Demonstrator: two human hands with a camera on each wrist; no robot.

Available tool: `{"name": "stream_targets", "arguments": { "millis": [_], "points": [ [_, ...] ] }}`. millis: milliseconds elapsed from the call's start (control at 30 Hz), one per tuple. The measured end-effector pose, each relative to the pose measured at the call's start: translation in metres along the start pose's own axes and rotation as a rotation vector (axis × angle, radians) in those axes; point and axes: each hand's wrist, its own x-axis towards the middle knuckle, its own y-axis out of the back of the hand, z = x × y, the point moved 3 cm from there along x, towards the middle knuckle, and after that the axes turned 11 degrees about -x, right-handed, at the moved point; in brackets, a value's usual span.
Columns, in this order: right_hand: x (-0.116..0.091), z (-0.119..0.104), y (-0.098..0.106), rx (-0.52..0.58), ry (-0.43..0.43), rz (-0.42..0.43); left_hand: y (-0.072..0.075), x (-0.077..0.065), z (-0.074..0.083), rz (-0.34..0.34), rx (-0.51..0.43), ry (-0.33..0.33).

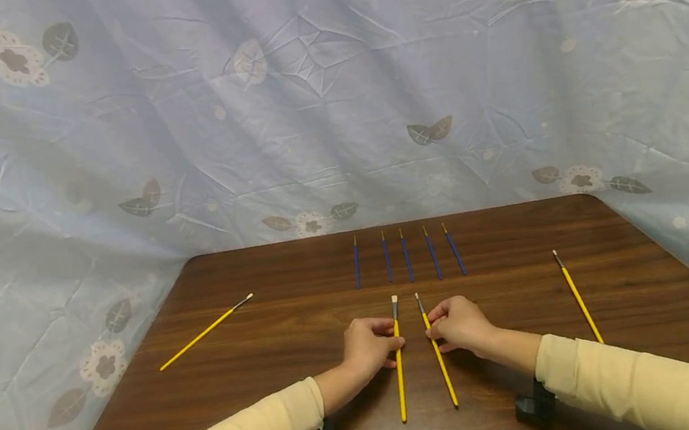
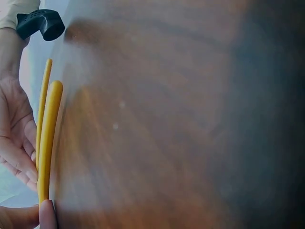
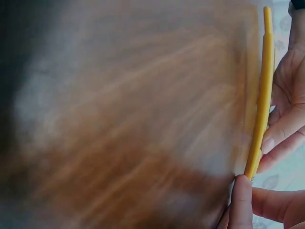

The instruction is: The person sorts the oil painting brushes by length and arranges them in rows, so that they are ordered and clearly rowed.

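Near the middle of the table, my left hand (image 1: 365, 347) pinches a yellow-handled paintbrush (image 1: 401, 389) between thumb and fingers, its flat pale bristles pointing away from me. Just to its right, my right hand (image 1: 463, 323) pinches a second yellow paintbrush (image 1: 447, 376) with a narrower tip, slanting slightly. A small gap separates the two brushes. In the left wrist view, the thick yellow handle (image 2: 50, 138) rises from the left fingertips (image 2: 46, 215). The right wrist view has the other handle (image 3: 262, 95) held at the right fingertips (image 3: 242, 195).
Several thin blue paintbrushes (image 1: 407, 261) lie in a spaced row near the far edge of the brown table (image 1: 301, 279). One yellow paintbrush (image 1: 203, 332) lies slanted at the left, another (image 1: 579, 297) at the right beyond the right sleeve. A floral curtain (image 1: 317, 102) hangs behind.
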Motion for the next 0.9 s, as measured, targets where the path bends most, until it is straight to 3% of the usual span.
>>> {"name": "stream_targets", "arguments": {
  "millis": [900],
  "points": [
    [-0.0033,-0.0009,-0.0016,0.013,-0.006,-0.016,-0.0013,-0.0004,-0.0002,-0.005,-0.007,0.003]
  ]
}}
